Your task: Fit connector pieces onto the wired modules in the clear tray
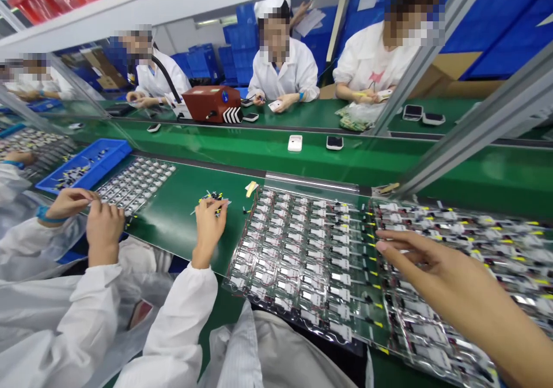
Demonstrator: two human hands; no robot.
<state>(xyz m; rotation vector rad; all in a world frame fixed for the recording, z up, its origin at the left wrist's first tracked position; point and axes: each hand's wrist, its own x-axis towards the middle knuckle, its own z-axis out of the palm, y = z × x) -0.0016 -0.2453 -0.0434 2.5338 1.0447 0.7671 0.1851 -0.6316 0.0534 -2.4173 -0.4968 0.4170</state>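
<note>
My left hand [210, 224] is over a small heap of black-and-yellow wired parts [211, 196] on the green bench. Its thumb and fingertips are pinched together; what lies between them is too small to make out. My right hand [425, 261] reaches in from the right, fingers stretched out and slightly apart, holding nothing visible. Its fingertips are beside the yellow-tipped leads along the right edge of a clear plastic tray [298, 244], which holds rows of small white-and-silver parts with red wires. Below that hand lies a second tray [458, 227] with similar parts and yellow-tipped leads.
To the left, a co-worker's hands [101, 227] work by another filled tray [142, 181] and a blue bin [93, 160]. A yellow-and-white scrap [251, 189] lies behind my tray. Metal posts [436, 88] rise behind the bench. Co-workers sit across, near a red-brown box [207, 105].
</note>
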